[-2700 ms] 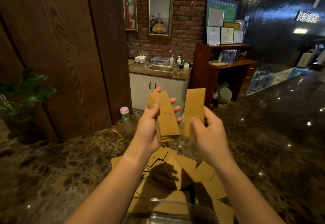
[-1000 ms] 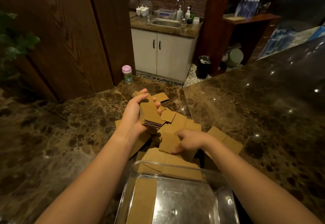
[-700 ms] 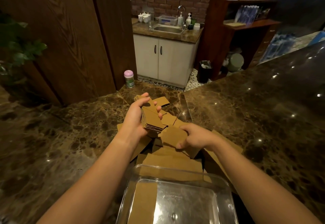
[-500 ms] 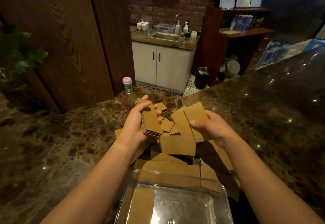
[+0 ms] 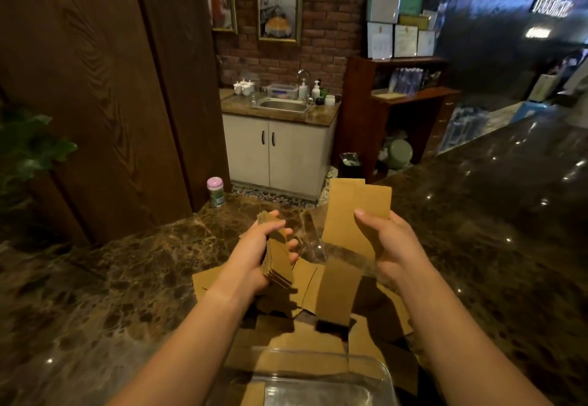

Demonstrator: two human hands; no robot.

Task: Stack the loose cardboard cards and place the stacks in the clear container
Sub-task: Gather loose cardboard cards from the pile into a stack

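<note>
Left hand point(image 5: 254, 256) curled round a thick stack of cards point(image 5: 277, 257), thumb on the near face, fingertips wrapping the far edge; stack held on a slant above the tabletop point(image 5: 127, 278). Right hand point(image 5: 386, 243) raised just right of it, thumb and fingers pinching what look like two overlapping cards point(image 5: 353, 211), held upright and slightly offset from each other. One more card point(image 5: 337, 294) shows below the right hand, blurred; whether it is falling or leaning on the pile I cannot tell. Step in hand, as I judge it: bringing the fresh cards across onto the stack. To do that well, square the two pinched cards first, match their long side to the stack's, lay them flat on the top face, then let the left thumb lift briefly and clamp down again. Tapping an edge on the tabletop would likely true up the block. The cards are plain brown cardboard, rectangular, thin, corrugated at the edges, stiff enough to stand unsupported in a pinch. The loose pile point(image 5: 305, 335) lies scattered and overlapping on the dark marble tabletop, between the hands and the clear container point(image 5: 381, 373), which sits nearest, at the bottom edge, with at least one card lying inside at its left. Many cards remain unstacked.
</note>
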